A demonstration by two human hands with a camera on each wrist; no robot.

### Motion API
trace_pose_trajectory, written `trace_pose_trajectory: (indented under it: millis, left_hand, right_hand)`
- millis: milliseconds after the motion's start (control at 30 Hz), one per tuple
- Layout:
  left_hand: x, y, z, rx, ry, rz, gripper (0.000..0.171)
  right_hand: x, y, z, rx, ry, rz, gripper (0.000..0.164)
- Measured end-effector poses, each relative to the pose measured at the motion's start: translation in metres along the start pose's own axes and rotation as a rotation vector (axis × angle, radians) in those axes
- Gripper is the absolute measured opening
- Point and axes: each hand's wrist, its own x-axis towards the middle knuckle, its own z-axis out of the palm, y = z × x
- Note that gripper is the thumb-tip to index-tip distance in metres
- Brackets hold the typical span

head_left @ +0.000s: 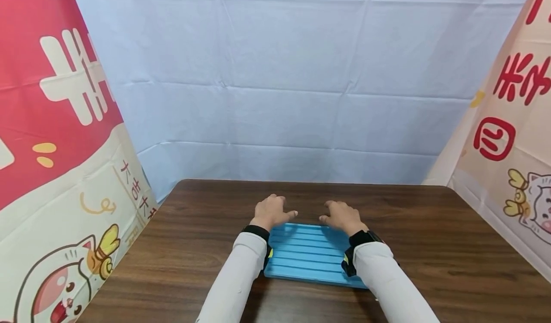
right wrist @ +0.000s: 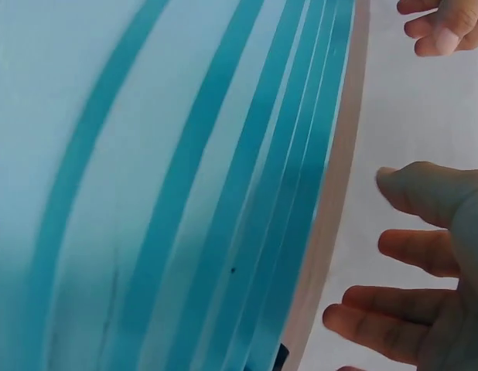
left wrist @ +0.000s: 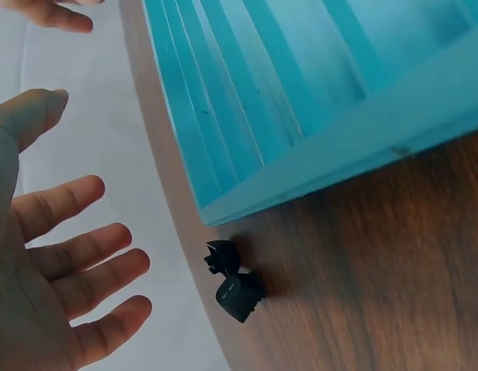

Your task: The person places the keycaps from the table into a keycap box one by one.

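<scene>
A blue ridged tray [head_left: 310, 253] lies flat on the brown table, its raised bars running from side to side. My left hand [head_left: 270, 212] hovers over its far left corner with fingers spread, holding nothing; the left wrist view shows the palm and separated fingers [left wrist: 84, 286]. Near the far right corner, my right hand [head_left: 343, 216] is held with its fingers extended and nothing in its grasp. Two small black pieces [left wrist: 239, 296] sit on the table beside a tray corner in the left wrist view. From the head they are hidden.
The wood-grain table [head_left: 193, 246] has a far edge close beyond my hands. A pale blue cloth [head_left: 284, 83] hangs behind it. Printed banners stand at the left [head_left: 56, 179] and right [head_left: 508, 189] sides.
</scene>
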Motion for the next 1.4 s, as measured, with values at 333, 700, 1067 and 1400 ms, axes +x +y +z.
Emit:
trace_pose_trajectory:
  millis: [333,700,1067,1400]
  left_hand:
    - [-0.008,-0.003,0.000,-0.012,-0.014,0.043,0.050]
    - [-0.019,-0.008,-0.001,-0.015,-0.047,0.100,0.047]
    - [-0.030,-0.024,-0.004,-0.035,-0.040,0.108,0.045]
    - [-0.039,-0.031,-0.005,-0.042,-0.044,0.129,0.043]
  right_hand:
    - [-0.014,0.003,-0.003,0.050,-0.033,-0.046,0.049]
    - [-0.031,0.012,-0.006,0.068,-0.048,-0.083,0.045]
    - [-0.044,0.008,-0.013,0.039,-0.070,-0.089,0.047]
    - [-0.052,0.008,-0.008,0.031,-0.061,-0.069,0.047]
